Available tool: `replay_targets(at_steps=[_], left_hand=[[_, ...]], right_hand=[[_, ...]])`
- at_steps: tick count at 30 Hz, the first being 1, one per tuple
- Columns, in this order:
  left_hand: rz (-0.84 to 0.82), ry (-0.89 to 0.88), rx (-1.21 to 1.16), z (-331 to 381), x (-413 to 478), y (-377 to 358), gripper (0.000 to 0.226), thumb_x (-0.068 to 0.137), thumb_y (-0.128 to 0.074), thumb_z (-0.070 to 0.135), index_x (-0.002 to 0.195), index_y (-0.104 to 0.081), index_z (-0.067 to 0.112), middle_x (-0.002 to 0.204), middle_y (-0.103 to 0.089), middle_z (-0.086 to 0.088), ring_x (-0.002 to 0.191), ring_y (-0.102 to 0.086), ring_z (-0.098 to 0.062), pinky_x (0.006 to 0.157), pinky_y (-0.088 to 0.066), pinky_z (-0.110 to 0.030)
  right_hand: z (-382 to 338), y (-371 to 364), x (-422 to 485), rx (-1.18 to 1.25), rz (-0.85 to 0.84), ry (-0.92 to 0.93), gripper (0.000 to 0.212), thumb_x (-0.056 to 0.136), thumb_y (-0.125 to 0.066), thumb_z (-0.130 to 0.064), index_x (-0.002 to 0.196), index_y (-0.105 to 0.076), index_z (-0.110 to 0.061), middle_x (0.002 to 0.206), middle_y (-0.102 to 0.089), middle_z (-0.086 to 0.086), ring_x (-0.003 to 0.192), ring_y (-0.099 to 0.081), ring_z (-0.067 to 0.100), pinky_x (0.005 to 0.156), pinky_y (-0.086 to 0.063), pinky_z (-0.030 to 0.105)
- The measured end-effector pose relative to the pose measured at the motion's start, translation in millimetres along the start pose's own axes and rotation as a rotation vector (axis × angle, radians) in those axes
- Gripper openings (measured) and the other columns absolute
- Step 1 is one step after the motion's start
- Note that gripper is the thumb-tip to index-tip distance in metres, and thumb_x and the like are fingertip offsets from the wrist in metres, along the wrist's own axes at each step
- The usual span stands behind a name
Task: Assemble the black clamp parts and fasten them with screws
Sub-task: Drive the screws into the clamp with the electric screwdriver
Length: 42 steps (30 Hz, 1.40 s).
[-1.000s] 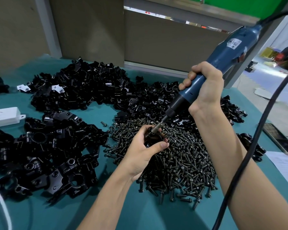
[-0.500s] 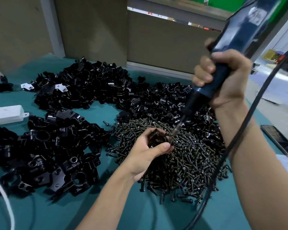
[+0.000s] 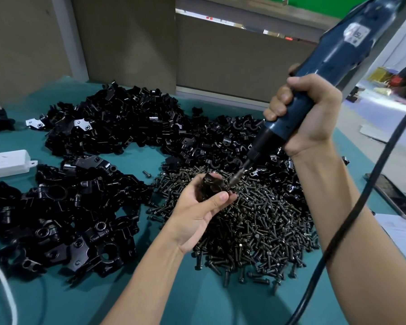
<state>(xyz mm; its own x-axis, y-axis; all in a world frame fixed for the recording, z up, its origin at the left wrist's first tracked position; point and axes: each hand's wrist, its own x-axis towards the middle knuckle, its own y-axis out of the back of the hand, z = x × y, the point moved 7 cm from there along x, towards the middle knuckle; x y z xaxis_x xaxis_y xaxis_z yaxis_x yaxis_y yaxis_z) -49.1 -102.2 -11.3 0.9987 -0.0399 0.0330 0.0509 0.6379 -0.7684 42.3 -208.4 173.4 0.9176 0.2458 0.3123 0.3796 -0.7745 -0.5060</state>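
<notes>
Black clamp [image 3: 211, 187] is up off the table, pinched in the left hand [image 3: 197, 214] just over the far-left edge of the screw pile [image 3: 256, 221]. Thumb is laid across the near side and fingers are curled round the back, so most of the part is hidden and I can't tell whether a screw is seated in it. Right hand [image 3: 307, 113] is wrapped tight round the barrel of the blue electric screwdriver [image 3: 338, 50], and the tool slants down. Its bit [image 3: 236, 179] points at the clamp's right side, touching or a hair off, too close to call. By the look of it this is a small, rigid cast piece with a glossy black coat. It seems light enough for a pinch, with no give at all, but slick. I'd judge the driver's twist will try to spin it, so the grip belongs on the flat flanks with fingertips clear of the screw hole. Screws in the pile are short and dark with flanged heads and a dull metallic sheen, heaped loose. Beyond the pile lie small half-round caps [image 3: 220, 141], shiny and curved. Left of it are chunkier clamp bodies [image 3: 63, 219] with round bores and angular lugs, and farther left and back there's another black heap [image 3: 117, 120]. One stray screw [image 3: 146, 174] lies just left of the pile on the teal table mat [image 3: 150, 289]. Thick black cable [image 3: 352, 219] loops across the pile's right side.
</notes>
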Motion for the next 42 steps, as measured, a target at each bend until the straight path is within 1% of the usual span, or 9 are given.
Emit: replay_targets(at_steps=[2, 4, 7, 11, 18, 23, 35, 39, 42], left_hand=[[-0.001, -0.028, 0.030, 2.8, 0.8, -0.5, 0.047, 0.059, -0.084, 0.004, 0.102, -0.068, 0.010, 0.096, -0.076, -0.008, 0.091, -0.074, -0.027, 0.081, -0.059, -0.028], [0.000, -0.060, 0.059, 5.3, 1.2, -0.8, 0.040, 0.062, -0.082, 0.002, 0.100, -0.071, 0.010, 0.094, -0.075, -0.010, 0.089, -0.073, -0.026, 0.081, -0.059, -0.030], [0.031, -0.079, 0.127, 6.4, 0.7, 0.8, 0.032, 0.067, -0.079, -0.001, 0.094, -0.077, 0.017, 0.093, -0.075, -0.008, 0.088, -0.073, -0.025, 0.082, -0.059, -0.030], [0.075, -0.089, 0.190, 7.6, -0.1, 2.6, 0.033, 0.062, -0.081, 0.006, 0.091, -0.078, 0.022, 0.090, -0.073, -0.007, 0.084, -0.072, -0.025, 0.083, -0.060, -0.033], [0.047, -0.105, 0.202, 10.3, -1.4, 1.1, 0.034, 0.066, -0.083, 0.005, 0.096, -0.077, 0.020, 0.090, -0.072, -0.005, 0.085, -0.072, -0.024, 0.082, -0.059, -0.032], [0.052, -0.087, 0.222, 9.1, -1.7, 0.1, 0.042, 0.056, -0.089, 0.016, 0.095, -0.077, 0.023, 0.092, -0.074, -0.003, 0.084, -0.073, -0.023, 0.083, -0.059, -0.032], [0.069, -0.091, 0.244, 9.7, -2.5, -0.3, 0.044, 0.052, -0.090, 0.018, 0.093, -0.077, 0.024, 0.093, -0.074, -0.002, 0.082, -0.072, -0.022, 0.081, -0.059, -0.031], [0.077, -0.100, 0.223, 10.7, -2.0, -0.2, 0.043, 0.051, -0.090, 0.017, 0.092, -0.078, 0.024, 0.093, -0.073, -0.005, 0.081, -0.071, -0.022, 0.079, -0.059, -0.031], [0.074, -0.097, 0.208, 10.0, -2.1, 0.5, 0.037, 0.059, -0.087, 0.009, 0.092, -0.078, 0.023, 0.090, -0.073, -0.004, 0.080, -0.071, -0.021, 0.077, -0.059, -0.030]], right_hand=[[0.5, 0.3, -0.5, -0.003, 0.004, 0.002, 0.013, 0.073, -0.052, -0.008, 0.083, -0.050, -0.016, 0.051, -0.044, -0.003, 0.041, -0.038, 0.012, 0.046, -0.036, 0.021], [0.3, 1.6, -0.7, -0.004, 0.019, 0.005, 0.012, 0.075, -0.052, -0.008, 0.083, -0.048, -0.015, 0.053, -0.044, -0.002, 0.042, -0.038, 0.012, 0.046, -0.036, 0.021], [0.3, 4.7, -2.1, -0.003, 0.039, 0.014, 0.012, 0.075, -0.051, -0.007, 0.081, -0.047, -0.016, 0.053, -0.043, -0.002, 0.042, -0.038, 0.012, 0.046, -0.036, 0.021], [1.7, 5.5, -4.3, -0.019, 0.042, 0.034, 0.012, 0.077, -0.048, -0.004, 0.079, -0.045, -0.016, 0.052, -0.043, -0.003, 0.041, -0.037, 0.012, 0.045, -0.036, 0.021], [1.9, 5.8, -2.4, -0.008, 0.061, 0.028, 0.013, 0.073, -0.049, -0.006, 0.078, -0.045, -0.016, 0.051, -0.042, -0.002, 0.040, -0.037, 0.012, 0.045, -0.035, 0.020], [2.8, 5.3, -3.7, -0.023, 0.058, 0.029, 0.013, 0.073, -0.049, -0.005, 0.080, -0.044, -0.015, 0.052, -0.042, -0.002, 0.040, -0.036, 0.013, 0.044, -0.036, 0.020], [5.8, 6.2, -4.9, -0.035, 0.073, 0.019, 0.012, 0.073, -0.050, -0.005, 0.078, -0.045, -0.015, 0.052, -0.043, -0.002, 0.040, -0.037, 0.013, 0.045, -0.037, 0.021], [7.4, 6.9, -4.9, -0.018, 0.087, 0.018, 0.014, 0.081, -0.045, -0.002, 0.077, -0.045, -0.016, 0.052, -0.043, -0.002, 0.040, -0.037, 0.012, 0.044, -0.036, 0.020], [9.7, 7.0, -5.1, -0.014, 0.089, 0.008, 0.016, 0.083, -0.043, -0.001, 0.078, -0.045, -0.016, 0.052, -0.042, -0.002, 0.040, -0.037, 0.012, 0.044, -0.036, 0.020]])
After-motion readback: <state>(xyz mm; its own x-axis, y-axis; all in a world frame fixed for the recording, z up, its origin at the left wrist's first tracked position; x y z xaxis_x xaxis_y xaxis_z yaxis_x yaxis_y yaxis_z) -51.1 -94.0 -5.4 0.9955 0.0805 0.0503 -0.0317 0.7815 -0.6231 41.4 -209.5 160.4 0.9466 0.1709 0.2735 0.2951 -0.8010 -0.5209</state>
